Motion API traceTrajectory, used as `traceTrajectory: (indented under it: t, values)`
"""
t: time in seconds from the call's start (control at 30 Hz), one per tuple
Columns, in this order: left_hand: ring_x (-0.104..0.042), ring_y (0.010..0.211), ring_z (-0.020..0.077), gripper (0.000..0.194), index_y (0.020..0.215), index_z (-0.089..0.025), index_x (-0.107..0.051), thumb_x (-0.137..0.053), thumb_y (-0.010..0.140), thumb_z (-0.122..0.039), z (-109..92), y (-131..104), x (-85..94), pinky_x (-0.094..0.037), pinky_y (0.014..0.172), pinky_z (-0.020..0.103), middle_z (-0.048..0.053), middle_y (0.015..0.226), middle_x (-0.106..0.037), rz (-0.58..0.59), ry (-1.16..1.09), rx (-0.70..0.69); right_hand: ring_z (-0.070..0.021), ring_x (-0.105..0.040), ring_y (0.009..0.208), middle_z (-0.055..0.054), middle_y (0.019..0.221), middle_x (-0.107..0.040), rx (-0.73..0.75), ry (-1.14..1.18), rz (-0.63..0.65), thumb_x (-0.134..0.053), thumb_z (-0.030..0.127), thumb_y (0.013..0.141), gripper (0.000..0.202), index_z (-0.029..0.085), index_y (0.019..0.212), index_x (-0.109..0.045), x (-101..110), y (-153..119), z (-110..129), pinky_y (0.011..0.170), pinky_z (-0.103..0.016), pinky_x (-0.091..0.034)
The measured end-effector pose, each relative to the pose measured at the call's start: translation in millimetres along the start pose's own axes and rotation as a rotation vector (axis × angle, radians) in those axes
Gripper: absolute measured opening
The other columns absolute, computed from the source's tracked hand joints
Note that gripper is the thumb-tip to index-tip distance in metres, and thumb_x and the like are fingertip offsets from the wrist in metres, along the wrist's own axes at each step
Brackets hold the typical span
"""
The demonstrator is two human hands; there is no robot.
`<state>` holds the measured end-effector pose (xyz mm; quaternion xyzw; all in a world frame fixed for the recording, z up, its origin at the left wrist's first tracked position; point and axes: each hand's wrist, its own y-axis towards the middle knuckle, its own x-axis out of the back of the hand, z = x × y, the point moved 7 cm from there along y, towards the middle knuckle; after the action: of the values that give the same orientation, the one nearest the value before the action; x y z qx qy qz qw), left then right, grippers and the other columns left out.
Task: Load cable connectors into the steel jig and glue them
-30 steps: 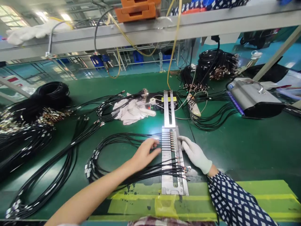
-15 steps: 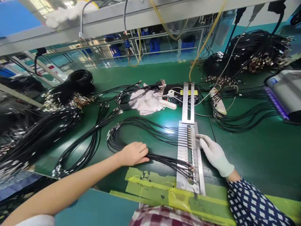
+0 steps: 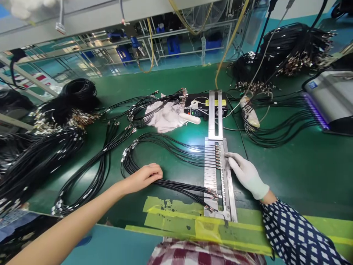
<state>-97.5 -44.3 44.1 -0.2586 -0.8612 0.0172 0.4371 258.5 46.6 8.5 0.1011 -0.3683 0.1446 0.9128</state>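
Observation:
My bare left hand (image 3: 150, 173) is closed around a bundle of black cables (image 3: 176, 185), low over the green bench. Their metal-tipped ends lie across the lower part of a slotted metal fixture (image 3: 231, 206). In the fixture's upper part, a row of cable connectors (image 3: 218, 156) sits side by side, and those cables loop back to the left past my left hand. My right hand (image 3: 248, 175), in a white glove, pinches the fixture's right-hand metal rail with thumb and fingers. Its fingertips are partly hidden against the rail.
Behind the fixture are a black control box (image 3: 190, 101), a white cloth (image 3: 162, 117) and a slotted metal plate (image 3: 211, 121). Cable coils (image 3: 79, 195) lie left. A grey machine with purple light (image 3: 333, 95) stands right. Yellow tape (image 3: 176, 217) covers the front edge.
My left hand has drawn the cable bundle leftward, and its connector ends have shifted left across the fixture. My right hand stays at the rail. The whole view has shifted slightly.

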Motion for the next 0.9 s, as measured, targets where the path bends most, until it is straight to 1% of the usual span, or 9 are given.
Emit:
traceTrajectory:
  t: [0.23,0.37,0.47,0.53,0.63,0.7,0.77,0.83,0.9]
  values:
    - [-0.051,0.077,0.0134,0.032,0.077,-0.017,-0.059,-0.051,0.096,-0.041,-5,-4,3.6,-0.041,0.07,0.022,0.001,0.082,-0.052,0.107,-0.028,0.039,-0.0241,-0.068,0.106,-0.005,0.121,-0.07,0.023,-0.017,-0.015,-0.037,0.047,0.1,0.039,0.026,0.122,-0.061,1,0,0,0.091,-0.037,-0.055]
    - [-0.05,0.076,0.013,0.03,0.082,-0.017,-0.058,-0.049,0.097,-0.041,-3,-7,20.4,-0.042,0.073,0.023,0.001,0.084,-0.054,0.014,-0.152,0.049,-0.0244,-0.068,0.106,-0.005,0.119,-0.071,0.024,-0.014,-0.011,-0.037,0.046,0.1,0.038,0.026,0.119,-0.062,1,0,2,0.089,-0.036,-0.055]
    - [-0.052,0.078,0.0145,0.029,0.084,-0.017,-0.058,-0.047,0.098,-0.04,-3,-1,20.0,-0.043,0.075,0.025,0.001,0.085,-0.056,-0.023,-0.074,0.053,-0.0242,-0.068,0.105,-0.004,0.118,-0.071,0.003,0.003,-0.007,-0.037,0.046,0.1,0.037,0.026,0.116,-0.063,1,0,4,0.089,-0.036,-0.054]
    - [-0.053,0.086,0.0178,0.024,0.088,-0.018,-0.059,-0.047,0.098,-0.037,-11,11,6.4,-0.043,0.081,0.03,0.003,0.089,-0.058,-0.026,0.092,0.025,-0.0241,-0.068,0.105,-0.004,0.117,-0.071,-0.002,0.022,0.0,-0.037,0.046,0.1,0.036,0.026,0.116,-0.062,1,0,5,0.09,-0.036,-0.054]
    - [-0.053,0.101,0.0234,0.018,0.11,-0.02,-0.058,-0.05,0.097,-0.031,-37,38,-25.9,-0.041,0.09,0.038,0.007,0.106,-0.06,-0.068,0.297,-0.075,-0.0238,-0.067,0.106,-0.005,0.118,-0.071,0.004,0.057,0.02,-0.039,0.046,0.1,0.035,0.026,0.119,-0.061,3,-4,5,0.092,-0.037,-0.053]
    - [-0.052,0.105,0.0242,0.024,0.12,-0.019,-0.052,-0.048,0.099,-0.028,-60,56,-49.5,-0.041,0.091,0.039,0.009,0.114,-0.06,-0.089,0.313,-0.166,-0.0235,-0.067,0.105,-0.005,0.118,-0.07,0.005,0.077,0.034,-0.039,0.045,0.101,0.035,0.025,0.119,-0.061,5,-9,4,0.091,-0.037,-0.053]
    - [-0.052,0.103,0.0237,0.022,0.12,-0.018,-0.052,-0.044,0.1,-0.025,-81,71,-68.0,-0.043,0.09,0.039,0.01,0.112,-0.06,-0.106,0.284,-0.253,-0.0232,-0.067,0.102,-0.006,0.116,-0.071,0.004,0.089,0.048,-0.039,0.045,0.1,0.035,0.024,0.119,-0.061,6,-14,4,0.089,-0.037,-0.054]
    - [-0.053,0.098,0.0225,0.02,0.114,-0.017,-0.054,-0.041,0.101,-0.023,-95,79,-78.3,-0.045,0.088,0.037,0.01,0.106,-0.061,-0.127,0.237,-0.312,-0.0228,-0.068,0.098,-0.006,0.111,-0.071,-0.003,0.092,0.056,-0.04,0.044,0.1,0.035,0.023,0.119,-0.061,7,-17,4,0.086,-0.036,-0.054]
    - [-0.054,0.094,0.0204,0.019,0.11,-0.017,-0.055,-0.039,0.101,-0.02,-99,84,-80.5,-0.046,0.085,0.033,0.008,0.1,-0.061,-0.152,0.166,-0.337,-0.022,-0.068,0.093,-0.006,0.106,-0.072,-0.015,0.088,0.063,-0.041,0.042,0.1,0.033,0.023,0.119,-0.061,7,-18,4,0.083,-0.036,-0.054]
